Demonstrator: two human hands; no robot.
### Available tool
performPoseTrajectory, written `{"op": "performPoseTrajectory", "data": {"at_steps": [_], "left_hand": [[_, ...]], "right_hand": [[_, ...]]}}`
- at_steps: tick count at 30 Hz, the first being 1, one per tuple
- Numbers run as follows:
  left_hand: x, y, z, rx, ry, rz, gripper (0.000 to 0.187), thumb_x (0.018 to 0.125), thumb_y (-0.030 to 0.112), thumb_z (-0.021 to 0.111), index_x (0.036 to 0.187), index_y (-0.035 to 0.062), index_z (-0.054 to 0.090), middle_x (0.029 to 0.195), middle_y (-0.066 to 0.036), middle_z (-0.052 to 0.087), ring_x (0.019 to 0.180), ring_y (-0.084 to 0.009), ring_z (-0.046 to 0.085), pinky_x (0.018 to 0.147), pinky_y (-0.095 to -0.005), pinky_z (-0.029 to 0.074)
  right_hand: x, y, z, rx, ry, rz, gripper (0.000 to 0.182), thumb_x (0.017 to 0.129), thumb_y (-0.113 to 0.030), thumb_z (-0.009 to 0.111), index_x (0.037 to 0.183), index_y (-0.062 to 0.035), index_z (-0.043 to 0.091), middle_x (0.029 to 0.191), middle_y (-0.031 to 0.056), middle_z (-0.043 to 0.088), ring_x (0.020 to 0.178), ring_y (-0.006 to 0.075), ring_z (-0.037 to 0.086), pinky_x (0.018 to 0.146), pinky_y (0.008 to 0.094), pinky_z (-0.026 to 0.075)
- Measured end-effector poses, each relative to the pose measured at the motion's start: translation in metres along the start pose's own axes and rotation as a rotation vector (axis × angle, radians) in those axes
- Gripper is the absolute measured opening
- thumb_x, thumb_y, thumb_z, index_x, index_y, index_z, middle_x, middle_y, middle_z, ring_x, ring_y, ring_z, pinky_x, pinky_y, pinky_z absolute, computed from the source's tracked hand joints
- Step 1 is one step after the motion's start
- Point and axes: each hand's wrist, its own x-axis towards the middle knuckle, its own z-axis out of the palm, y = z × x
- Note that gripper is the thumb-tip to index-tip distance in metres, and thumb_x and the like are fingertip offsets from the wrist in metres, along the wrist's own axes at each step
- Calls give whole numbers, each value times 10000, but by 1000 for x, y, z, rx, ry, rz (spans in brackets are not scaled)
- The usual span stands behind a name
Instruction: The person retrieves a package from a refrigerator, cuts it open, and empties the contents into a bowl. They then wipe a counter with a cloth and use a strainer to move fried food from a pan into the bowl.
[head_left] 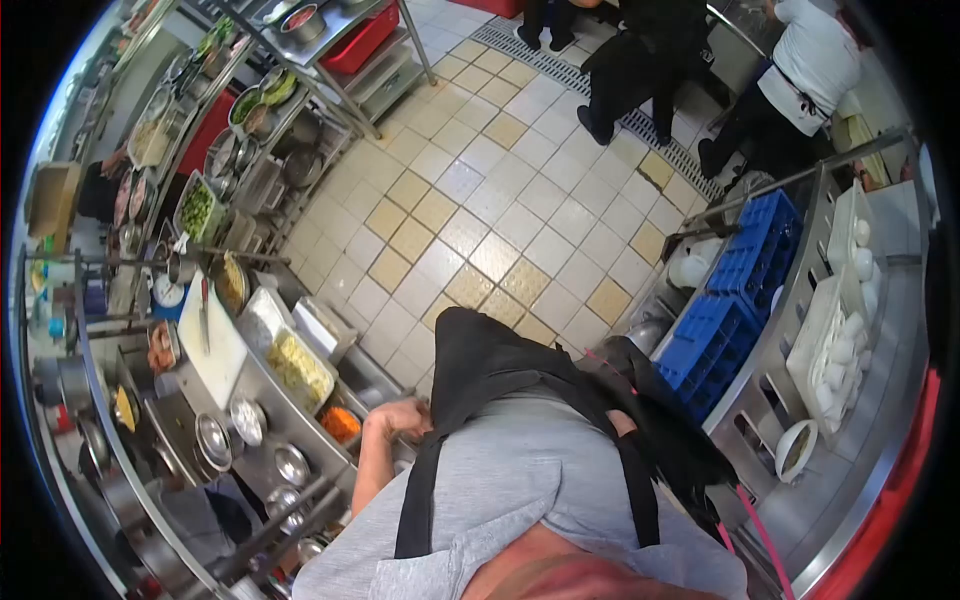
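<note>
My left hand (403, 418) is at the left edge of my black apron (490, 355), beside the steel counter. Its fingers look curled, their tips hidden against the apron; what they hold, if anything, I cannot make out. Just left of it, a container of shredded orange food (340, 424) is set into the counter, and a white tray of pale yellow food (300, 372) lies beyond. On my right side a black cloth or bag (665, 425) with pink straps covers the arm. A bit of skin shows there, but my right hand is out of sight.
A knife (205, 315) lies on a white cutting board (222, 350), near several metal bowls (248, 420). Blue racks (712, 340) and trays of white cups (842, 365) line the right counter. Several people (812, 65) stand ahead, beyond the tiled floor (480, 240).
</note>
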Motion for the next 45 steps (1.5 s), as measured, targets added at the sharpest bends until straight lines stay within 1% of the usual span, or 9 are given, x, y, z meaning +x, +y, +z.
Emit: {"op": "performPoseTrajectory", "data": {"at_steps": [4, 5, 8, 13, 23, 31, 35, 41, 45], "left_hand": [[71, -43, -145, -36, 460, -97, 380, 843, 210, 643, 1089, -78, 665, 957, -190, 723, 811, -236, 704, 735, -380, 553], [86, -42, -187, 50, 579, -86, 389, 850, 218, 647, 1088, -90, 659, 958, -201, 721, 795, -240, 706, 737, -385, 555], [147, -53, -296, -392, 605, -64, 254, 868, 166, 637, 998, -52, 657, 867, -172, 697, 718, -272, 698, 650, -393, 570], [203, -20, -434, -588, 475, -162, 136, 889, 99, 603, 944, -20, 638, 824, -135, 665, 705, -261, 682, 585, -370, 577], [275, 150, -604, -468, 457, 75, 269, 921, 120, 559, 1146, -26, 554, 1005, -169, 675, 863, -265, 697, 693, -381, 583], [333, 189, -633, -850, 327, -25, 245, 932, 129, 551, 1128, -18, 567, 982, -148, 677, 871, -257, 695, 708, -374, 580], [323, 245, -637, -2, 387, 43, 211, 905, 106, 559, 1079, 22, 642, 1017, -167, 695, 914, -296, 694, 754, -417, 577], [345, 317, -680, 302, 547, 144, 211, 832, 150, 574, 913, 47, 739, 971, -215, 717, 942, -394, 692, 787, -463, 560], [376, 357, -766, 605, 376, 230, 234, 859, 214, 584, 864, 29, 728, 854, -208, 718, 804, -366, 710, 704, -447, 571]], "right_hand": [[29, -145, -151, 389, 252, -228, 139, 876, -123, 583, 908, -47, 695, 856, 196, 694, 839, 358, 687, 745, 448, 529], [57, -172, -180, 322, 430, -354, 139, 875, -63, 593, 955, -9, 693, 813, 112, 710, 779, 205, 692, 727, 339, 540], [65, -311, -331, 95, 769, -695, 185, 941, -90, 573, 1060, 13, 670, 909, 206, 653, 732, 406, 614, 660, 443, 500], [1, -487, -489, -152, 1233, -1209, 176, 854, -8, 623, 1021, 6, 678, 805, 127, 628, 621, 294, 582, 532, 362, 460], [71, -622, -620, -446, 891, -1682, 159, 857, -115, 623, 980, -15, 625, 794, 94, 595, 601, 264, 624, 471, 363, 488], [236, -549, -761, -119, 422, -1353, 169, 884, -189, 599, 997, -65, 575, 852, 84, 599, 673, 303, 666, 533, 398, 540], [370, -480, -804, -326, 243, -693, 195, 911, -207, 639, 956, -21, 606, 867, 186, 639, 889, 406, 649, 783, 495, 519], [488, -413, -868, -178, 278, -497, 317, 888, -176, 651, 1131, 25, 635, 1002, 240, 666, 980, 429, 633, 859, 490, 500], [516, -410, -908, -38, 343, -427, 361, 884, -167, 647, 1190, 24, 646, 971, 237, 690, 950, 409, 655, 843, 456, 517]]}}
